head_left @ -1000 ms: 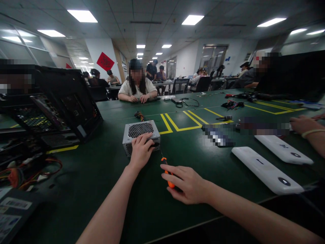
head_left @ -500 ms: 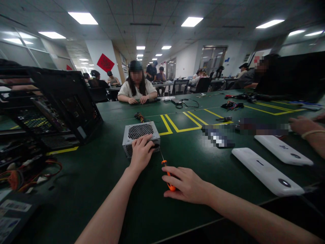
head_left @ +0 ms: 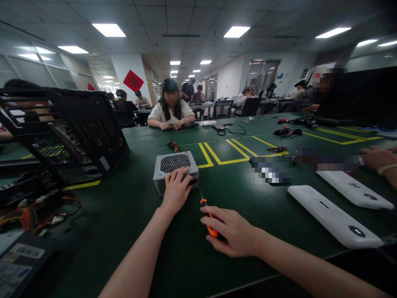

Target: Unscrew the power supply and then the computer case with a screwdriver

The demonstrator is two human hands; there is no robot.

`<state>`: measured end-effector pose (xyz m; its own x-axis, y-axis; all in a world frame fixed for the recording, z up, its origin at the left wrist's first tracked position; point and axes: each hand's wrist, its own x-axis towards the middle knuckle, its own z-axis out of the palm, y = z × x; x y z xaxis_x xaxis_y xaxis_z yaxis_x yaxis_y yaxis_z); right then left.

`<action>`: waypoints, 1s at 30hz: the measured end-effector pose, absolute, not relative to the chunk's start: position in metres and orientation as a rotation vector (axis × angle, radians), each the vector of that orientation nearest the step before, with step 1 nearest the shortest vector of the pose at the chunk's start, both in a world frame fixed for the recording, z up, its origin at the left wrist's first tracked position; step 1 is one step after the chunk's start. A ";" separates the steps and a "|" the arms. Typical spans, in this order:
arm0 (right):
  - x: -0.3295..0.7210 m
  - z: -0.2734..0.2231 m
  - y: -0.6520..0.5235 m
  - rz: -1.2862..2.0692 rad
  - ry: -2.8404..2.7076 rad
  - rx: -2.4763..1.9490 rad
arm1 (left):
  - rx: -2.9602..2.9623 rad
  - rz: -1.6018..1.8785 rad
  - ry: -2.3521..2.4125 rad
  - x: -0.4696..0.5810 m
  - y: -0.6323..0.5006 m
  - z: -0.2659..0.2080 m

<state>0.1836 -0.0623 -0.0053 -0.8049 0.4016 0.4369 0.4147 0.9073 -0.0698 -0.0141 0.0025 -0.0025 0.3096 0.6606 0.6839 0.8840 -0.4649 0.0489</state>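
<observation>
A grey metal computer power supply [head_left: 157, 169] with honeycomb vents sits on the green table in front of me. My left hand [head_left: 175, 190] grips its near side, fingers over the top edge and around the near right corner. A screwdriver [head_left: 212, 231] with an orange and black handle slants up from my right hand [head_left: 234, 231], which is closed loosely around the handle. Its thin shaft reaches the right part of the near face, beside my left fingertips. What the tip touches is too small to make out. Coloured cables [head_left: 173, 145] come out behind the power supply.
An open black computer case [head_left: 89, 128] stands at left, with loose wires [head_left: 29, 219] and a labelled grey box [head_left: 21, 260] nearer. Two white devices [head_left: 333, 217] lie at right, close to another person's hand [head_left: 376, 157]. Someone sits across the table [head_left: 139, 138].
The view has shifted slightly, so everything sits a little lower and further right. My right fingers have moved slightly around the screwdriver handle. My left hand stays on the power supply.
</observation>
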 end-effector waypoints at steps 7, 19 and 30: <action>0.184 -0.005 -0.063 -0.072 -2.621 -0.613 | -2.237 -0.954 -1.399 -0.014 0.003 -0.004; 0.180 -0.004 -0.063 -0.143 -2.554 -0.561 | -2.229 -0.944 -1.406 -0.015 0.001 -0.002; 0.184 -0.005 -0.064 -0.128 -2.604 -0.600 | -2.236 -0.882 -1.432 -0.015 0.000 -0.002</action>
